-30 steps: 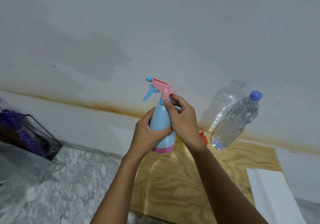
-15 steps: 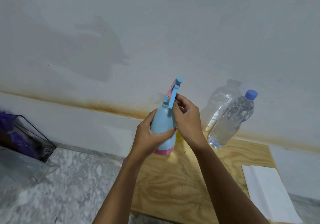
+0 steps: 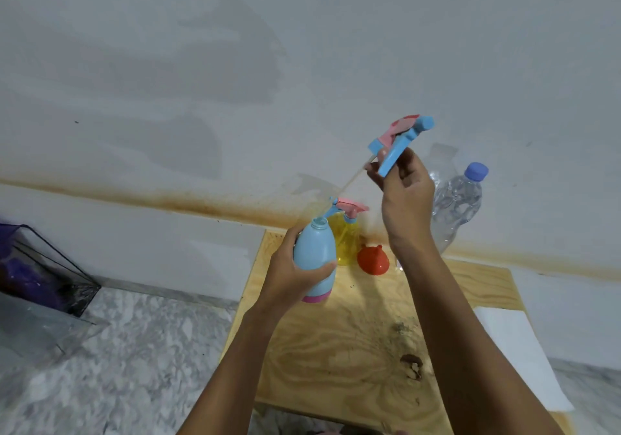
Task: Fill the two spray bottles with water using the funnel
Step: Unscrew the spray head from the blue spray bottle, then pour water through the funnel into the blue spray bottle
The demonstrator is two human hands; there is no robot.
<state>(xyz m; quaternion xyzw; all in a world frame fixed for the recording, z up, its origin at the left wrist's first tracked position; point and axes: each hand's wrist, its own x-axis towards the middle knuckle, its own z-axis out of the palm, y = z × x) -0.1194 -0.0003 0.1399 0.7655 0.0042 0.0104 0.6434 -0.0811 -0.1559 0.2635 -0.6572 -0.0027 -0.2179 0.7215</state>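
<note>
**Spray head held above the open blue bottle**

The left hand (image 3: 289, 278) wraps curled fingers and thumb around the light blue plastic spray bottle (image 3: 314, 246) at centre frame, upright above the plywood board (image 3: 353, 350). Up and to the right, the right hand (image 3: 405, 196) pinches the pink-and-blue trigger spray head (image 3: 400, 139). Its thin pale dip tube (image 3: 349, 182) slants down towards the bottle's open neck. Behind stand a yellow translucent spray bottle (image 3: 346, 245), an upturned orange-red plastic funnel (image 3: 373, 261) and, at right, a clear blue-capped water bottle (image 3: 457, 206). Bare board lies open in the lower centre.
</note>
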